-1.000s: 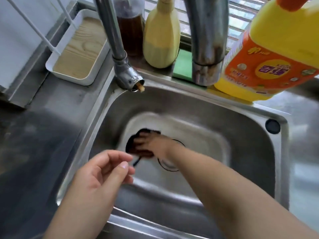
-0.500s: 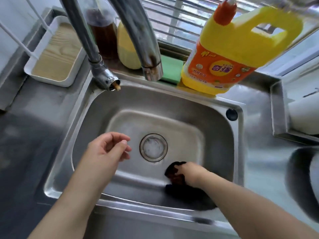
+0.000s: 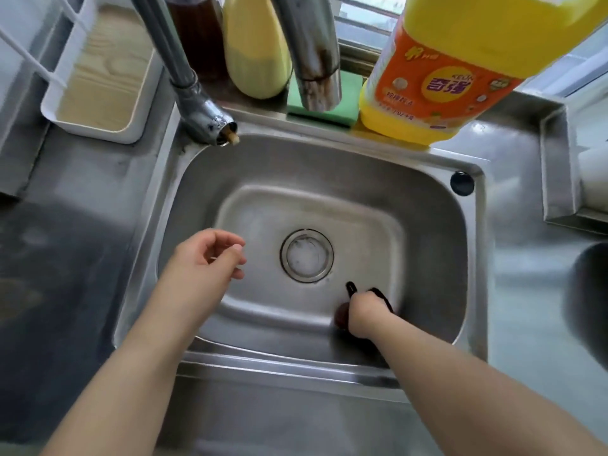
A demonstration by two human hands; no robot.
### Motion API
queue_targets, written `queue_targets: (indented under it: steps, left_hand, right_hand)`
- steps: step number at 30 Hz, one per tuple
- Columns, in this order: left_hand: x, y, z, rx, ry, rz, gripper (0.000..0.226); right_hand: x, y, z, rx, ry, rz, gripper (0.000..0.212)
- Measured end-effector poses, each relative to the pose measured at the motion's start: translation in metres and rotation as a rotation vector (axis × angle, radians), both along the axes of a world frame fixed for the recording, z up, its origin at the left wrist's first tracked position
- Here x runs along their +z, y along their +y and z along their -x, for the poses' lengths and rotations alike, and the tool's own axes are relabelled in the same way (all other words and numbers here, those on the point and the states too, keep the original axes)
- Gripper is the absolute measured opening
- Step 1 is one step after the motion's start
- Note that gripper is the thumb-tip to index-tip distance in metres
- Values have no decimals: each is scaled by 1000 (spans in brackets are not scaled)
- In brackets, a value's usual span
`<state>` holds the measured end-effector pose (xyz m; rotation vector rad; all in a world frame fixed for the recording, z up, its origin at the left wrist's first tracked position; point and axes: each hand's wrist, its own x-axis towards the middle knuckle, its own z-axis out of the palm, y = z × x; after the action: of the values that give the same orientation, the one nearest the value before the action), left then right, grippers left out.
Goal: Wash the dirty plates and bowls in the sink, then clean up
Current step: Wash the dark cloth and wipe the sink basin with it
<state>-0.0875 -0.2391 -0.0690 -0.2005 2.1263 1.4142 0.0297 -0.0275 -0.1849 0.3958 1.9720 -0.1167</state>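
The steel sink holds no dishes; its round drain strainer lies in the middle of the basin floor. My right hand presses a dark scrubbing cloth against the basin's near right corner, just below and right of the drain. The hand covers most of the cloth. My left hand hovers over the left side of the basin with its fingers loosely curled and nothing in them.
Two faucet spouts overhang the sink's back edge. Behind stand a yellow-orange detergent jug, a pale yellow bottle, a dark bottle and a green sponge. A white tray lies at back left.
My right hand has swept the dark cloth from left of the drain across to the basin's near right corner. My left hand has stayed over the basin's left side.
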Motion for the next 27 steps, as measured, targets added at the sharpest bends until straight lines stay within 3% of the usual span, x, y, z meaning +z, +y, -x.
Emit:
queue_targets:
  steps: [6,9,12,15,17,20,23,27]
  left_hand:
    - [2,-28,12,74,-21,-11,19]
    - [7,-42,16,112,-23,1,20]
    - [12,-55,23,123,-32,11,20]
    - [16,-62,29,139,-22,9,19]
    - [17,-65,33,144,-16,7,18]
    - [18,-67,37,132,-7,25,18]
    - [21,-68,40,137,16,49,18]
    - [19,-63,39,161,38,74,21]
  right_hand:
    - [4,-78,60,-49,49,172,39]
    - [2,-125,92,-164,127,284,44]
    - [-2,-154,118,-272,151,409,31]
    - [-2,-161,121,-604,169,575,22]
    - [6,-159,115,-924,182,717,35]
    - [17,-152,105,-1176,136,877,42]
    - [35,-139,97,-1499,106,1173,54]
    - [72,-109,95,-1601,165,1455,48]
